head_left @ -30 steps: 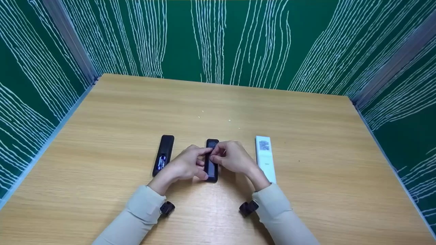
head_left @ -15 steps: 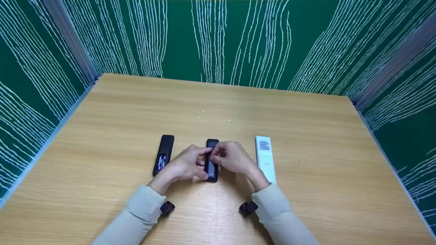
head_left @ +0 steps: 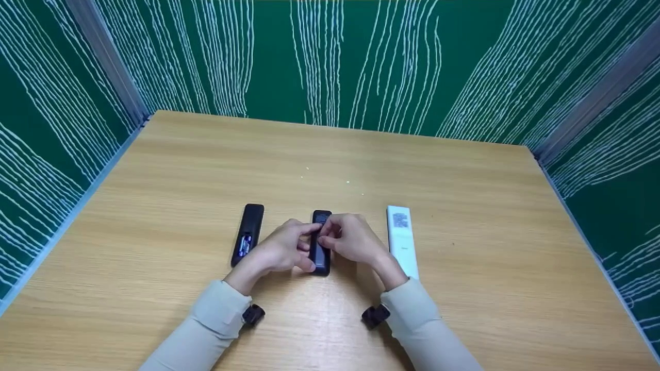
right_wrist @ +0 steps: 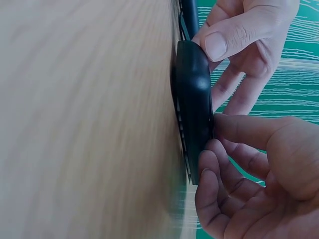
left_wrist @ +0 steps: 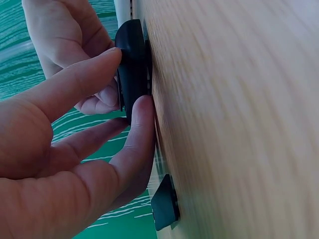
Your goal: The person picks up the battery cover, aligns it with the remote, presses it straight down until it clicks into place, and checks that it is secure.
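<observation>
1. The left hand, at the centre of the frame, grasps the middle remote, thumb by its near end and fingers along its side and top. The right hand, just beside it, is curled, thumb and fingertips pinching at the same remote. Compared with half a second ago, neither hand has visibly shifted; the work looks held at one spot, probably the back cover, with no visible progress.
2. The white remote lies right of centre, just beyond the right wrist, also in the same place. Its upper part bears a printed label, too small to read; the little mark lower down is illegible too.
3. The middle remote lies on the table between the other two. A dark label shows near its far end, unreadable; I cannot tell whether its cover is loose.
4. The left remote, left of centre, is unmoved. No brand can be read on it.
5. Batteries show in its uncovered compartment, their wording indistinct.
</observation>
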A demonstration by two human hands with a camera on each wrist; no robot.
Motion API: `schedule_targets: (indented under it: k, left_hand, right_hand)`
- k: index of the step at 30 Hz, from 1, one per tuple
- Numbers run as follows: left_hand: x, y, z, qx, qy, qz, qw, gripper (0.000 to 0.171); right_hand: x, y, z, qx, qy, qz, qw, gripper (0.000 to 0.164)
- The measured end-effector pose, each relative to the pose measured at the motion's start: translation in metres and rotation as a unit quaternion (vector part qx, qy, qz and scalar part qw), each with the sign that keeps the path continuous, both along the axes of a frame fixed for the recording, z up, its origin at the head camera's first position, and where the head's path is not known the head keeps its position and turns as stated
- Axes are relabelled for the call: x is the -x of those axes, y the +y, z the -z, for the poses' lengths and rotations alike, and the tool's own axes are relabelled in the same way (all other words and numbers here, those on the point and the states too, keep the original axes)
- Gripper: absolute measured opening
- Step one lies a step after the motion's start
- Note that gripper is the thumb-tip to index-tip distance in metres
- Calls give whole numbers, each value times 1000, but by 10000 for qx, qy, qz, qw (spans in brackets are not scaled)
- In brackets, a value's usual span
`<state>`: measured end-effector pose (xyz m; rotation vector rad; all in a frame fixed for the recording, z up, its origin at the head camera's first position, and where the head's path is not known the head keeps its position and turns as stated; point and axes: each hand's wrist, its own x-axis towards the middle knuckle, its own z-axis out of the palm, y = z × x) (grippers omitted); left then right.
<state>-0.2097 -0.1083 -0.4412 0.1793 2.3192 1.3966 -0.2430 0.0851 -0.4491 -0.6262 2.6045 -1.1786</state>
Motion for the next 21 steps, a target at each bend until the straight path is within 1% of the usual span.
schedule_targets:
  k: [7,21]
  left_hand:
    - [0,0,0,-1,-9,-14,10000,100]
    - [-1,-1,-1,60,84,11,9999,99]
  right_hand:
    - [0,0,0,23,-1,-11,10000,8]
    - [0,0,0,-43,-46,116,9999,9]
